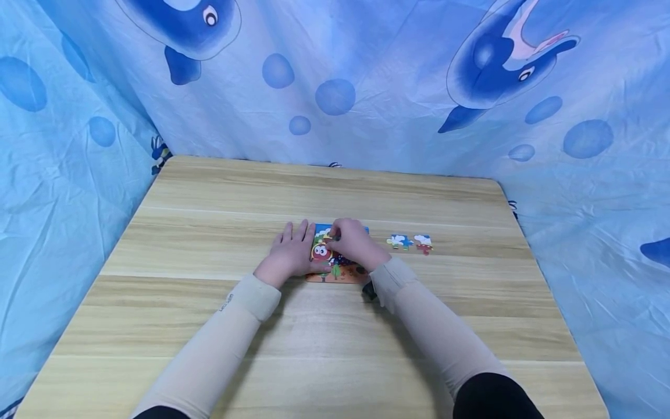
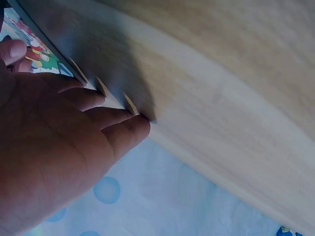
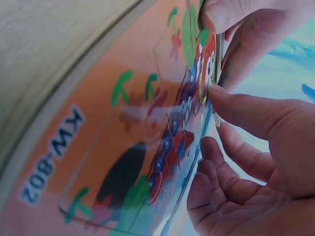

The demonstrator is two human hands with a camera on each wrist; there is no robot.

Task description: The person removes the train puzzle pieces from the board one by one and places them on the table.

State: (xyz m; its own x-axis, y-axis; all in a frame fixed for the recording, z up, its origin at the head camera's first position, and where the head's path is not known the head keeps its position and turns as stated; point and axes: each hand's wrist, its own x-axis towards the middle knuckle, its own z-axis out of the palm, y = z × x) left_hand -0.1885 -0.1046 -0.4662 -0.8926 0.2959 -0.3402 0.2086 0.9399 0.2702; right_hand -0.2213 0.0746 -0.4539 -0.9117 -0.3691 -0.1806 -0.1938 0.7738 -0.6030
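Observation:
A small jigsaw puzzle (image 1: 342, 276) in a flat tray lies mid-table, showing a red cartoon face, blue sky and an orange border. My left hand (image 1: 293, 254) rests along its left edge, fingers spread on the table and thumb reaching over the lower border. Above the puzzle's upper part, my right hand (image 1: 360, 244) pinches a puzzle piece (image 3: 217, 119) between thumb and index finger; most of it is hidden by the fingers. In the right wrist view the lower border (image 3: 113, 118) carries the print "KW-802".
Two loose puzzle pieces, one blue and white (image 1: 402, 241) and one white and red (image 1: 423, 242), lie right of the puzzle on the wooden table (image 1: 314, 349). A blue dolphin-print curtain (image 1: 366, 134) hangs behind the table and at both sides.

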